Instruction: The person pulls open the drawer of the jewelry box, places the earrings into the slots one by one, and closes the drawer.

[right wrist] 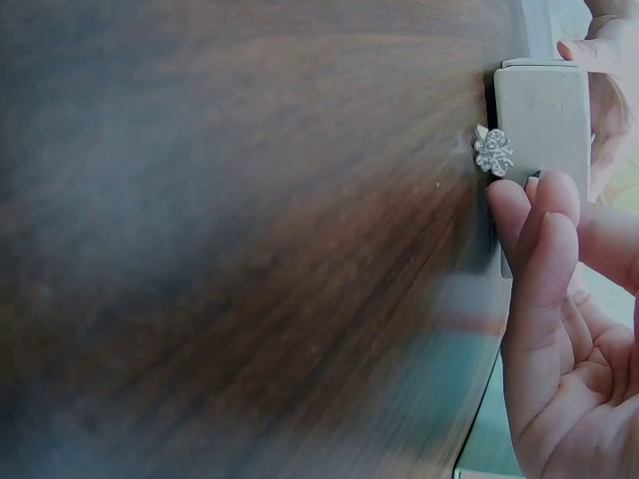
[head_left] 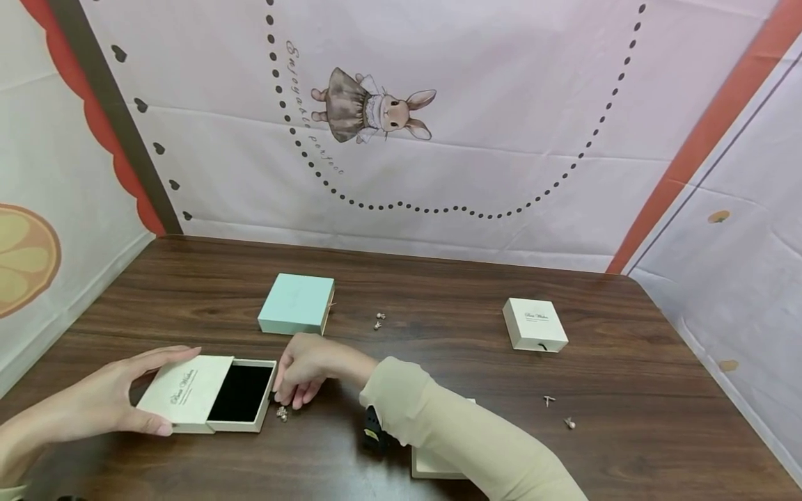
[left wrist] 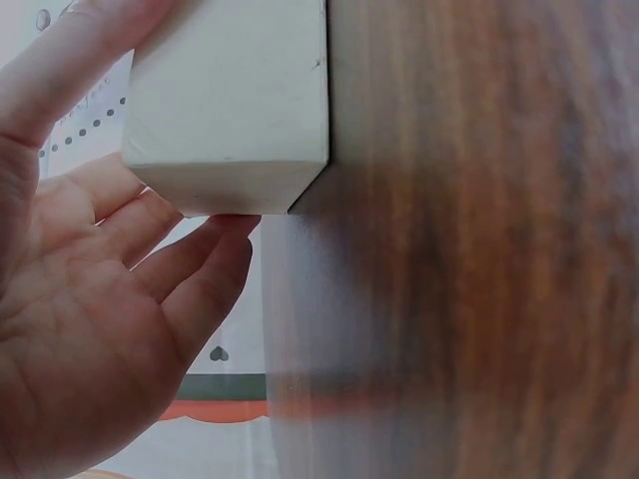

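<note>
A cream sliding jewelry box (head_left: 188, 393) lies on the table at the left, its drawer (head_left: 241, 393) pulled partly out and showing a black lining. My left hand (head_left: 113, 393) grips the outer sleeve, thumb on the near side and fingers on the far side. At the drawer's front, my right hand (head_left: 308, 367) pinches at the small dark pull tab, which its fingertips mostly hide. Just in front of the drawer lies sparkly jewelry (head_left: 282, 414); in the right wrist view one flower-shaped piece (right wrist: 493, 152) shows beside the fingertips.
A mint box (head_left: 297, 303) stands behind my right hand, with tiny jewelry pieces (head_left: 379, 321) to its right. Farther right are a small white box (head_left: 535, 323) and two little pieces, one a pearl-like stud (head_left: 569, 423). My right forearm partly covers another pale box (head_left: 435, 465).
</note>
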`<move>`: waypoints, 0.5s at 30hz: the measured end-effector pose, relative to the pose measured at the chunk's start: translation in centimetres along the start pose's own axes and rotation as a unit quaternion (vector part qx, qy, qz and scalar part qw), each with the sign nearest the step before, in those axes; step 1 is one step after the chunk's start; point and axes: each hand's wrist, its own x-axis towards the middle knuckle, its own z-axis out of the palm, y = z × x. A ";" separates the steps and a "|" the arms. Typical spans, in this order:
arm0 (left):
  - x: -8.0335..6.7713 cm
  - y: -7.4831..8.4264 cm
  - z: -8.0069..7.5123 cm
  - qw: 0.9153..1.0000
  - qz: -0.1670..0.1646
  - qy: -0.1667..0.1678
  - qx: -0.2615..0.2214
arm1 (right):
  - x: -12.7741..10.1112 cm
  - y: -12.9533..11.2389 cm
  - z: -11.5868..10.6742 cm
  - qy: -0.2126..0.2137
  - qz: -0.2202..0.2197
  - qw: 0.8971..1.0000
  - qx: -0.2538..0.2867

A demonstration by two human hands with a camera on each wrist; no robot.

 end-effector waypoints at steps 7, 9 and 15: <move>0.1 -0.3 0.0 1.000 -0.001 0.006 0.007 | -0.2 0.3 -0.4 -0.014 -0.007 1.000 -0.002; 0.1 -0.4 0.0 1.000 0.002 0.006 0.009 | -0.3 0.3 -0.5 -0.016 -0.007 1.000 -0.005; -0.1 -0.4 -0.1 1.000 0.002 0.006 0.017 | -0.3 0.5 -0.5 -0.020 -0.002 1.000 -0.002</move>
